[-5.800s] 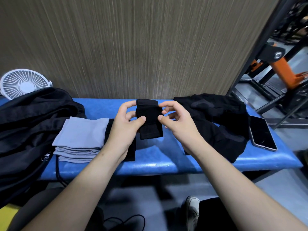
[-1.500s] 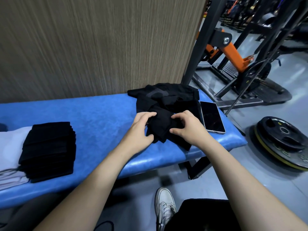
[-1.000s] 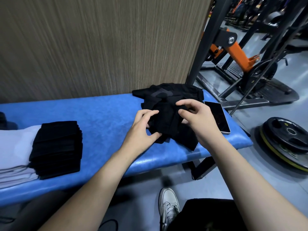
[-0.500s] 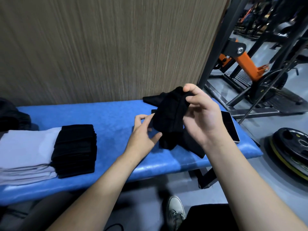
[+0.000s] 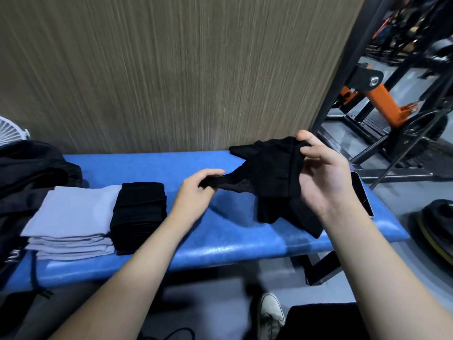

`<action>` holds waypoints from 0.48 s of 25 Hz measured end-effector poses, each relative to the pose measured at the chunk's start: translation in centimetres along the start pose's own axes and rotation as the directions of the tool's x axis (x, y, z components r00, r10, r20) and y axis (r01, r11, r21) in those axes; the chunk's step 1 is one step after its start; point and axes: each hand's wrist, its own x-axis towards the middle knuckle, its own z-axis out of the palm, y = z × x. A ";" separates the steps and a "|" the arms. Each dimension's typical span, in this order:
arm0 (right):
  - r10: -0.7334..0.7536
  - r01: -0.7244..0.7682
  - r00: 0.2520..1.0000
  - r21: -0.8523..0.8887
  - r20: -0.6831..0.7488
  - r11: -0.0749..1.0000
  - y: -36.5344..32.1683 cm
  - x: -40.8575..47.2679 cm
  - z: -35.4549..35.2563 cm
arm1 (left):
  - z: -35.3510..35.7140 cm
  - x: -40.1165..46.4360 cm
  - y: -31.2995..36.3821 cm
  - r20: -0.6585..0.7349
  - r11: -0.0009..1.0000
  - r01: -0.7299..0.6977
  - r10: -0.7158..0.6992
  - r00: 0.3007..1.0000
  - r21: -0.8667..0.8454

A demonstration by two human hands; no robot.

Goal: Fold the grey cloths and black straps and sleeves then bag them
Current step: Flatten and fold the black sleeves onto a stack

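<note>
A black sleeve [image 5: 272,173] hangs above the blue bench [image 5: 220,244], stretched between my hands. My right hand [image 5: 321,177] pinches its upper end between thumb and fingers. My left hand [image 5: 196,192] grips its thin lower end, pulled out to the left. Under the sleeve, more loose black pieces [image 5: 301,217] lie on the bench's right part. A stack of folded black pieces [image 5: 139,214] stands left of my left hand, beside a stack of folded grey cloths [image 5: 73,214]. A black bag [image 5: 27,177] lies at the far left.
A phone [image 5: 361,192] lies on the bench's right end, partly behind my right wrist. A white fan [image 5: 9,131] stands at the left edge by the wood-grain wall. Gym racks and a weight plate [image 5: 436,227] stand on the floor to the right.
My right hand lifted one black sleeve off the loose pile. My left hand took its lower end and drew it out to the left. The view swung left.
</note>
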 end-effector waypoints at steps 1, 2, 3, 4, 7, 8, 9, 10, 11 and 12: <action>0.005 -0.005 1.000 -0.002 -0.026 1.000 -0.1 0.0 -0.1 | -0.4 -0.1 0.2 -0.002 1.000 0.019 -0.019 1.000 -0.023; 0.009 -0.009 0.999 -0.003 -0.048 1.000 -0.1 0.0 -0.2 | -0.8 -0.2 0.4 -0.001 0.996 0.037 -0.037 0.999 -0.080; 0.014 -0.014 0.998 -0.009 -0.067 1.000 -0.1 0.0 -0.3 | -1.2 -0.4 0.7 0.004 0.986 0.058 -0.058 0.998 -0.158; 0.021 -0.023 0.996 -0.020 -0.083 1.000 -0.1 0.1 -0.5 | -1.6 -0.5 0.9 0.010 0.970 0.076 -0.076 0.997 -0.230; 0.039 -0.050 0.991 -0.083 -0.125 0.995 0.6 0.5 -1.3 | -2.5 -0.9 1.4 -0.001 0.942 0.072 -0.077 0.997 -0.326; 0.043 -0.059 0.989 -0.115 -0.139 0.992 0.9 0.6 -1.5 | -2.7 -1.0 1.5 -0.018 0.943 0.057 -0.066 0.998 -0.327; 0.042 -0.065 0.988 -0.147 -0.152 0.987 1.1 0.7 -1.7 | -2.8 -1.1 1.7 -0.034 0.947 0.040 -0.053 0.998 -0.319; 0.040 -0.068 0.986 -0.176 -0.160 0.982 1.3 0.7 -1.8 | -2.9 -1.3 1.9 -0.044 0.950 0.020 -0.035 0.998 -0.310; 0.038 -0.072 0.985 -0.203 -0.166 0.976 1.4 0.7 -1.9 | -3.0 -1.4 2.0 -0.056 0.956 -0.003 -0.014 0.998 -0.292; 0.037 -0.077 0.984 -0.234 -0.173 0.969 1.6 0.7 -1.9 | -3.1 -1.6 2.2 -0.065 0.961 -0.025 0.008 0.998 -0.274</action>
